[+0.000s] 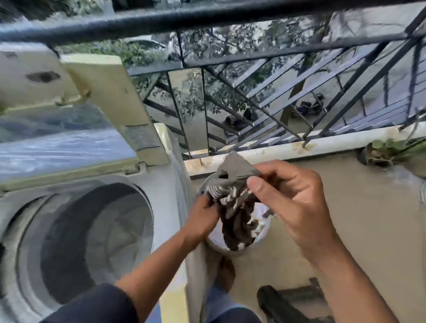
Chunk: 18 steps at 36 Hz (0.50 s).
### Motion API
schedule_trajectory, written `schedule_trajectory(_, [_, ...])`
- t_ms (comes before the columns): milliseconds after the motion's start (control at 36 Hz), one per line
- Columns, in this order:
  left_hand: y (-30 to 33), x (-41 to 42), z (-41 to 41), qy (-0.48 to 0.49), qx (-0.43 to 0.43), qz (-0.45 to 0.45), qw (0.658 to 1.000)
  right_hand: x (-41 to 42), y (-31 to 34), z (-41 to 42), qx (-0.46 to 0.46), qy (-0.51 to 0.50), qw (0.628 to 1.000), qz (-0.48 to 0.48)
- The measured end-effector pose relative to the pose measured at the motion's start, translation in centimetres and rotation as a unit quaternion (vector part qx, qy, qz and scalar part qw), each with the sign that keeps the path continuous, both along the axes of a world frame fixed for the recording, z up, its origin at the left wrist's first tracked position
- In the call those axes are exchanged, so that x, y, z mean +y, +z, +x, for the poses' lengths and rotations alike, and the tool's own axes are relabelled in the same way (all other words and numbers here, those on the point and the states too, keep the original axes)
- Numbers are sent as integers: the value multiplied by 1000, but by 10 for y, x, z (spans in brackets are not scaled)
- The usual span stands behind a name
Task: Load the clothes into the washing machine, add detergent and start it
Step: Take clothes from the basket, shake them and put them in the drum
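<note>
Brown-and-white garment (236, 213) | pinched by right hand (290, 192), gripped by left hand (203, 218) | beside washing machine (81, 227), lid (66, 115) raised

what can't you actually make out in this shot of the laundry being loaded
Head view only:
- Washing machine drum: motion blur, so whether any clothes lie inside is unclear.
- Bucket contents: hidden by the striped garment and both hands.
- Left hand fingers: buried in the cloth, grip shape unclear.
- Detergent and machine controls: not in frame.
- Right hand pinches a grey cloth; whether it is a separate piece is unclear.
</note>
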<state>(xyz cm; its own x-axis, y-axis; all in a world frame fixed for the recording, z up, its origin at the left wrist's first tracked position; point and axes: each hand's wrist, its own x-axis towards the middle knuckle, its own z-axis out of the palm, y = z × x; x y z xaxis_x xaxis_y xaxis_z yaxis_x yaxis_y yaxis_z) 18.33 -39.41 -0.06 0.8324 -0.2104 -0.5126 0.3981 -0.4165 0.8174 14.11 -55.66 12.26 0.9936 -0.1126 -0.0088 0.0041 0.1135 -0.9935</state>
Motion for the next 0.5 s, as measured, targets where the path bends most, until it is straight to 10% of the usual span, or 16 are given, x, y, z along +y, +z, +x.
schedule_trajectory(278, [108, 53, 6, -10, 29, -268, 963, 8, -44, -27, 140, -146, 939, -278])
schedule_trajectory(500, [161, 97, -4, 75, 111, -485, 864, 60, -84, -46, 269, -1, 921, -284])
